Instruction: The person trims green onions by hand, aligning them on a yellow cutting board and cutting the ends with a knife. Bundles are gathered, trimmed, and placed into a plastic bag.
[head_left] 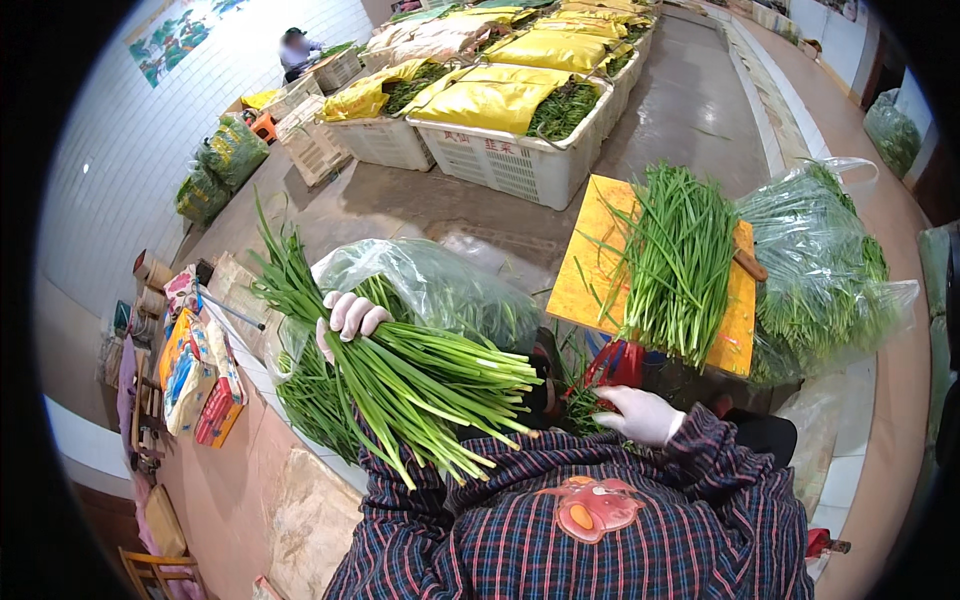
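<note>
In a white glove, my left hand is closed around a thick bunch of garlic chives. Its pale cut ends point right and the green tips reach up and left. Behind it lies a clear plastic bag with more chives. My right hand, also white-gloved, is low in front of my body, fingers drawn together among loose green leaf scraps. What they pinch, if anything, is unclear. Beyond it, a pile of chives rests on a yellow board, with a brown wooden handle at the pile's right.
A large clear bag of chives stands right of the board. White crates of greens under yellow covers fill the far floor. Full green bags lean at the left wall, near a distant person. Colourful bags lie left.
</note>
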